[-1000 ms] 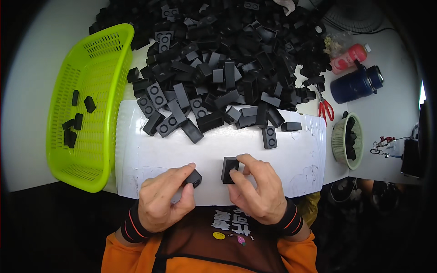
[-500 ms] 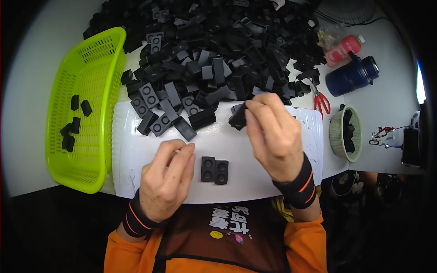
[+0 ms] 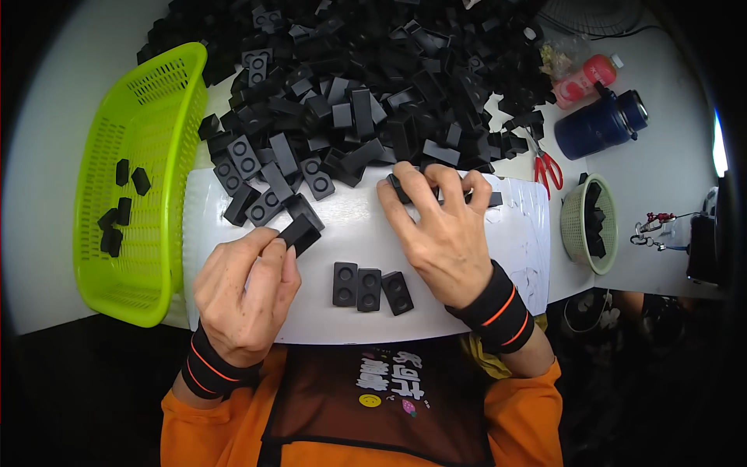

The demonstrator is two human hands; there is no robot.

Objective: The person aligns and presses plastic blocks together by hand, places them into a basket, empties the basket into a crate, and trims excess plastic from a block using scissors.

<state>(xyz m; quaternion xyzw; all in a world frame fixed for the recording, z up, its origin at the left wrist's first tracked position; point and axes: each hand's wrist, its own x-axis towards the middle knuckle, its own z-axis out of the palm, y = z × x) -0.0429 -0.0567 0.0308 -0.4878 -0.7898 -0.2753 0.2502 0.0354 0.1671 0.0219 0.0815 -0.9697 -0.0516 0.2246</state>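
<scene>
My left hand (image 3: 243, 292) pinches a black rectangular block (image 3: 302, 235) between thumb and fingertips at the near left of the pile. My right hand (image 3: 445, 226) is bent over the pile's near edge, its fingers curled round a black block (image 3: 398, 189) that they partly cover. Between the hands, three black blocks (image 3: 369, 291), each with two round marks on top, stand side by side on the white board (image 3: 327, 323). The rightmost one is slightly tilted. A large heap of similar black blocks (image 3: 342, 93) fills the far side.
At the left stands a green plastic basket (image 3: 175, 233) with several black pieces in it. On the right are red-handled pliers or scissors (image 3: 549, 170), a dark blue flask (image 3: 595, 128), a pink-red bottle (image 3: 587, 80) and a small pale basket (image 3: 574, 226) holding black pieces.
A third block now stands at the right end of the row. My left hand has moved left and taken hold of a block. My right hand has shifted slightly left, at the pile's edge.
</scene>
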